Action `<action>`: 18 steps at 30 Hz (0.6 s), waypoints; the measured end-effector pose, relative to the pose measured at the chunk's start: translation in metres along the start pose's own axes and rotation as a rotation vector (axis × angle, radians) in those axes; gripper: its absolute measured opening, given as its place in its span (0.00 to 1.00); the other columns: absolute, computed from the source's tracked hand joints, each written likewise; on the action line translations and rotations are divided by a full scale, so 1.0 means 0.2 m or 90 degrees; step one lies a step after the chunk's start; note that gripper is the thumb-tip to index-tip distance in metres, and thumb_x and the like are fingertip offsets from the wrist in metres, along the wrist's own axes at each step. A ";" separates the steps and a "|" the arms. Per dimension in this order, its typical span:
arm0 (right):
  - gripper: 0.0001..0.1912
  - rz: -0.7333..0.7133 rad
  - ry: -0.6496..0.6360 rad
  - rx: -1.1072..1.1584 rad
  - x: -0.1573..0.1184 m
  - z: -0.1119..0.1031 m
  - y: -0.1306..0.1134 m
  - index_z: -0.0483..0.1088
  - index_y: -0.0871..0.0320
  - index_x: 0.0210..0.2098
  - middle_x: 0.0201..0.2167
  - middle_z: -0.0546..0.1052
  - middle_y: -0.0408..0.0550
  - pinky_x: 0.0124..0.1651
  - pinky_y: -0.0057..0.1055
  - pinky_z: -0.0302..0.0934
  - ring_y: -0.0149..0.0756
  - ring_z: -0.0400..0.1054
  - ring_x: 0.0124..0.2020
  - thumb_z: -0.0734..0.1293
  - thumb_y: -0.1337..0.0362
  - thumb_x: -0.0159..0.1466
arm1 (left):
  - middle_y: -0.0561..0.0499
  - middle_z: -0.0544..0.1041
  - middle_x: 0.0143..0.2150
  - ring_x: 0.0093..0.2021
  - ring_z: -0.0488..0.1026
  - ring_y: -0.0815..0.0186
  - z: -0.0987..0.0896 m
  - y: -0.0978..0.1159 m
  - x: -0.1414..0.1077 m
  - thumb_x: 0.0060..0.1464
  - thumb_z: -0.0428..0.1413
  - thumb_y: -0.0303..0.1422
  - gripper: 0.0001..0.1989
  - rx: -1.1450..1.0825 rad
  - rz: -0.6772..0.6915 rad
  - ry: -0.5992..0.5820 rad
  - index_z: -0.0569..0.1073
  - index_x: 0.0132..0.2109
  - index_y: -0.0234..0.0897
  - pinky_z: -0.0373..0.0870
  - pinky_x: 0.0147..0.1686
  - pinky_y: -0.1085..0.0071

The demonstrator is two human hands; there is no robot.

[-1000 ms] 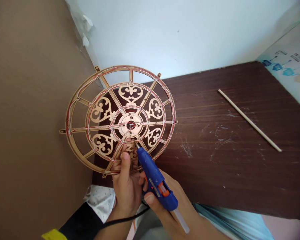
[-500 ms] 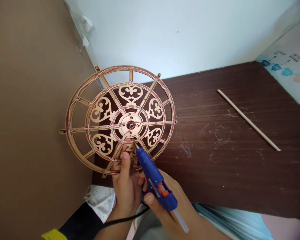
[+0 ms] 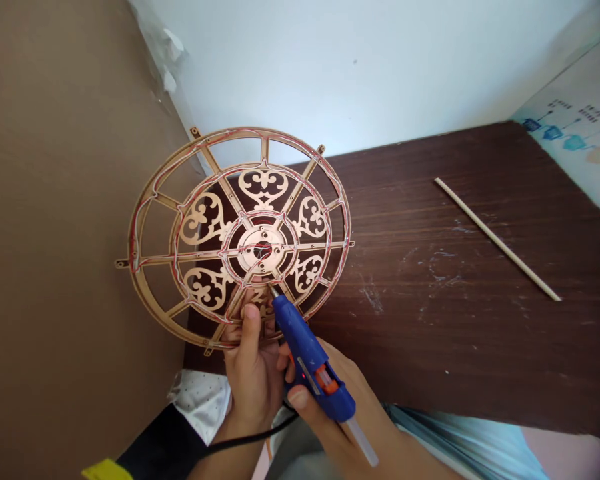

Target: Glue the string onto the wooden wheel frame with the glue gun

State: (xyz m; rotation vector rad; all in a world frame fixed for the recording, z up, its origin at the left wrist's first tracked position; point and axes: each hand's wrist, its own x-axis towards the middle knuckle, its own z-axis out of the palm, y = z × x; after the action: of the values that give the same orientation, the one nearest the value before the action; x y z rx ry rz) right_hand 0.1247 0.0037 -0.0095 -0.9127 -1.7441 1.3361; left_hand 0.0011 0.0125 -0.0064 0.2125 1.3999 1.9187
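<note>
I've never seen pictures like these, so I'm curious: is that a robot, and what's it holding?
No robot here: these are a person's two bare hands. One camera, worn on the person's head, looks forward and down at them.

The left hand holds the bottom of a big, gold-coloured round frame, like a fancy wheel with curly patterns. Thin red and white wires run along it. The right hand holds what looks like a blue glue gun, its tip near the middle rings. A cloudy stick pokes out of its back.

On the dark brown table lies a thin, pale rod.
</note>
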 end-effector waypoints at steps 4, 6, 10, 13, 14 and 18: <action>0.25 0.005 0.000 0.002 0.00 0.00 0.00 0.73 0.53 0.46 0.38 0.82 0.49 0.39 0.33 0.75 0.40 0.78 0.36 0.58 0.41 0.79 | 0.54 0.88 0.54 0.52 0.86 0.66 0.01 0.01 0.00 0.52 0.77 0.43 0.19 0.003 0.011 0.006 0.87 0.51 0.52 0.82 0.49 0.79; 0.25 0.019 -0.007 0.010 0.01 0.00 0.00 0.73 0.53 0.45 0.38 0.82 0.50 0.40 0.34 0.75 0.40 0.78 0.37 0.58 0.40 0.78 | 0.55 0.89 0.52 0.52 0.86 0.66 0.00 0.00 -0.01 0.53 0.76 0.43 0.18 0.018 0.022 -0.004 0.87 0.50 0.52 0.82 0.49 0.80; 0.23 0.020 -0.013 0.001 0.00 0.00 0.01 0.73 0.53 0.47 0.40 0.82 0.51 0.44 0.36 0.76 0.41 0.78 0.39 0.58 0.42 0.79 | 0.51 0.88 0.53 0.50 0.87 0.63 0.00 -0.01 0.00 0.54 0.75 0.45 0.18 0.025 0.037 -0.013 0.86 0.51 0.49 0.83 0.48 0.76; 0.23 0.002 0.005 -0.028 -0.02 0.01 0.01 0.73 0.53 0.48 0.41 0.83 0.50 0.45 0.37 0.77 0.41 0.79 0.40 0.58 0.43 0.79 | 0.49 0.89 0.53 0.50 0.87 0.64 0.00 -0.01 0.00 0.54 0.75 0.44 0.19 0.025 0.038 -0.004 0.87 0.51 0.46 0.82 0.52 0.76; 0.23 -0.008 0.015 -0.040 -0.02 0.01 0.02 0.73 0.53 0.48 0.40 0.83 0.50 0.45 0.37 0.77 0.41 0.79 0.39 0.58 0.43 0.79 | 0.49 0.89 0.52 0.49 0.87 0.65 0.00 -0.01 0.00 0.55 0.75 0.43 0.18 0.026 0.039 -0.004 0.87 0.51 0.45 0.81 0.53 0.77; 0.23 -0.033 0.026 -0.076 -0.03 0.01 0.02 0.73 0.54 0.48 0.41 0.83 0.50 0.47 0.38 0.76 0.42 0.79 0.40 0.57 0.43 0.80 | 0.50 0.89 0.53 0.48 0.87 0.65 0.01 -0.01 0.00 0.56 0.75 0.43 0.16 0.006 0.032 -0.012 0.87 0.50 0.47 0.81 0.50 0.79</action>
State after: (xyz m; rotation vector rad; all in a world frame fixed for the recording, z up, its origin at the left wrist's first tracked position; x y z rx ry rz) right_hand 0.1259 -0.0010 -0.0139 -0.9467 -1.8202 1.1827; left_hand 0.0019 0.0143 -0.0069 0.2713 1.4038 1.9462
